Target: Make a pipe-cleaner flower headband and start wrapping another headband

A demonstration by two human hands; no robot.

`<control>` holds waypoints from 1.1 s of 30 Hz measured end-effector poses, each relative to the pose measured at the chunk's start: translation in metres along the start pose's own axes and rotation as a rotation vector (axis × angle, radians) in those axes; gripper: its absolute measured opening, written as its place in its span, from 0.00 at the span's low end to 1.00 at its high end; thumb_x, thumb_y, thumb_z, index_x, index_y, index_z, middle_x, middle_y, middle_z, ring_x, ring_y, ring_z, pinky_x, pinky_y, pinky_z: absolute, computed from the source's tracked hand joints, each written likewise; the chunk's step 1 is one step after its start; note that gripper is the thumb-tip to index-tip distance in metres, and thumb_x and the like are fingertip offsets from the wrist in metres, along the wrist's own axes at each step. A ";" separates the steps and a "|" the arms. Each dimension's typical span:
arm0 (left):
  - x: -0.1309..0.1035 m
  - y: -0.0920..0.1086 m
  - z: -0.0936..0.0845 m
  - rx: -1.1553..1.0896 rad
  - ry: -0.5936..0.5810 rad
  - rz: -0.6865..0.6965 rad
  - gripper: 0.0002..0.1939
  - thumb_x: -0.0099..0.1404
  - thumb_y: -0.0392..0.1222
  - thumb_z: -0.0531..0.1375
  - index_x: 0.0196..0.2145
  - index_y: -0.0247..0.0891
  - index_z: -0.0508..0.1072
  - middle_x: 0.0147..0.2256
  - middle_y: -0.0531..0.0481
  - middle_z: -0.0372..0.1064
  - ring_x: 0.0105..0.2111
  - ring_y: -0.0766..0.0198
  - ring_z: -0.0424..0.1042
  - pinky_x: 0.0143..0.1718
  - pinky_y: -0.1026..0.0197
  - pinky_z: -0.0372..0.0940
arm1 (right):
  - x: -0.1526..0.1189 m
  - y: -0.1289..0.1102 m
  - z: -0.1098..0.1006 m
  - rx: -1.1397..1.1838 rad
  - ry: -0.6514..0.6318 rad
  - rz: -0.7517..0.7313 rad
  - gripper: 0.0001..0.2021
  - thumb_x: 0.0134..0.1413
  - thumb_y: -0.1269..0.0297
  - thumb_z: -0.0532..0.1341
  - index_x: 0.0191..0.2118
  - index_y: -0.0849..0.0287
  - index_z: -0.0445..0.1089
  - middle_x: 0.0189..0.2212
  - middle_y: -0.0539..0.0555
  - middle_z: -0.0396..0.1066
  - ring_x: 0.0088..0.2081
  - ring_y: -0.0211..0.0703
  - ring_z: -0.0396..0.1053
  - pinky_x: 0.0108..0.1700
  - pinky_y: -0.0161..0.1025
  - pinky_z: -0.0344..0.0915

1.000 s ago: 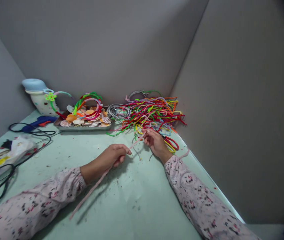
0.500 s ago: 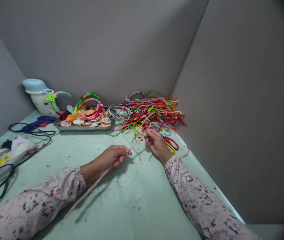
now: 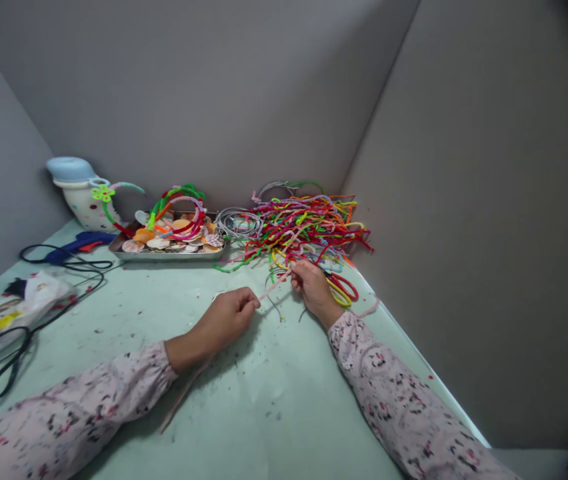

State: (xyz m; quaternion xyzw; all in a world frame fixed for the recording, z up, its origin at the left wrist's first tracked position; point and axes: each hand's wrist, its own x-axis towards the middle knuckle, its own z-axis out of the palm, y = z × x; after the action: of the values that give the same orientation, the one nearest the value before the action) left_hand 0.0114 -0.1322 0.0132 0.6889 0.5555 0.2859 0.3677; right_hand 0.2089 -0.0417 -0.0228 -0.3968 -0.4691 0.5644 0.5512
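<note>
A pale pink fuzzy strand (image 3: 275,285) stretches between my two hands above the pale green table. My left hand (image 3: 231,315) is closed on it, with the back of the hand turned up and the strand's loose tail hanging below the wrist. Further right, my right hand (image 3: 314,288) pinches the strand's other part between thumb and fingers, just in front of a heap of colourful fuzzy stems (image 3: 309,223). Scissors with red and yellow handles (image 3: 345,289) lie beside my right hand, partly hidden by it.
A metal tray (image 3: 169,256) of shells and fuzzy rings stands at the back left, beside coiled grey wire (image 3: 238,223). Further left are a white bottle with blue lid (image 3: 71,170), a blue tool (image 3: 71,248), black cable (image 3: 24,347) and a plastic bag (image 3: 47,293).
My left hand has rolled over so that its back faces up, and the strand's loose tail has swung right and is more hidden under the wrist. My right hand has barely moved.
</note>
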 end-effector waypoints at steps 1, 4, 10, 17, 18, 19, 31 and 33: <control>-0.001 0.000 0.000 0.123 0.045 0.069 0.11 0.63 0.45 0.51 0.30 0.38 0.69 0.19 0.53 0.65 0.20 0.67 0.61 0.24 0.65 0.52 | 0.000 0.001 0.000 -0.013 0.010 0.003 0.12 0.46 0.59 0.64 0.23 0.60 0.64 0.16 0.44 0.62 0.16 0.28 0.57 0.16 0.27 0.50; -0.004 0.002 0.000 0.380 0.107 0.185 0.11 0.64 0.41 0.50 0.31 0.38 0.70 0.23 0.51 0.67 0.24 0.64 0.64 0.27 0.63 0.52 | 0.001 0.003 0.003 -0.027 0.045 0.010 0.12 0.46 0.60 0.64 0.22 0.60 0.63 0.14 0.44 0.61 0.15 0.28 0.55 0.15 0.27 0.48; -0.002 0.002 0.002 0.018 -0.016 0.004 0.10 0.63 0.44 0.51 0.30 0.38 0.68 0.18 0.55 0.62 0.17 0.68 0.59 0.22 0.65 0.51 | -0.001 -0.001 0.004 0.079 -0.016 0.040 0.11 0.46 0.60 0.65 0.24 0.60 0.65 0.18 0.45 0.62 0.17 0.29 0.58 0.17 0.27 0.52; 0.007 -0.004 -0.003 -0.697 -0.159 -0.236 0.09 0.58 0.43 0.57 0.32 0.34 0.71 0.14 0.61 0.56 0.10 0.75 0.48 0.12 0.70 0.42 | -0.003 -0.009 -0.003 0.215 -0.137 0.031 0.10 0.50 0.57 0.63 0.34 0.58 0.70 0.26 0.48 0.67 0.23 0.30 0.63 0.23 0.28 0.61; 0.007 -0.005 -0.004 -0.749 -0.170 -0.243 0.09 0.57 0.43 0.58 0.32 0.33 0.71 0.14 0.61 0.56 0.10 0.76 0.48 0.12 0.70 0.41 | -0.003 -0.009 -0.003 0.224 -0.141 0.027 0.10 0.50 0.57 0.64 0.34 0.58 0.70 0.27 0.48 0.68 0.23 0.30 0.64 0.23 0.28 0.61; 0.008 -0.006 -0.004 -0.793 -0.179 -0.250 0.09 0.57 0.42 0.58 0.32 0.33 0.71 0.14 0.61 0.56 0.10 0.77 0.47 0.12 0.70 0.41 | -0.003 -0.009 -0.003 0.230 -0.143 0.023 0.10 0.49 0.58 0.64 0.35 0.58 0.70 0.27 0.48 0.68 0.23 0.30 0.64 0.22 0.28 0.61; 0.009 -0.012 -0.002 -1.001 -0.288 -0.267 0.07 0.58 0.39 0.59 0.32 0.32 0.72 0.13 0.61 0.54 0.09 0.78 0.46 0.11 0.71 0.40 | -0.003 -0.009 -0.003 0.254 -0.127 0.030 0.10 0.48 0.62 0.65 0.38 0.57 0.69 0.26 0.47 0.70 0.22 0.29 0.64 0.22 0.26 0.60; 0.009 -0.012 -0.002 -0.999 -0.284 -0.261 0.07 0.58 0.39 0.59 0.32 0.32 0.72 0.13 0.61 0.54 0.09 0.77 0.46 0.11 0.71 0.40 | -0.003 -0.008 -0.004 0.248 -0.130 0.038 0.11 0.49 0.62 0.65 0.39 0.58 0.70 0.26 0.47 0.70 0.22 0.29 0.64 0.21 0.26 0.59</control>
State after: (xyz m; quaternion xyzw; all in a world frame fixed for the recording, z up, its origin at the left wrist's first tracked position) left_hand 0.0051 -0.1218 0.0047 0.3871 0.3776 0.3714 0.7548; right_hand 0.2147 -0.0451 -0.0165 -0.2970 -0.4228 0.6529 0.5539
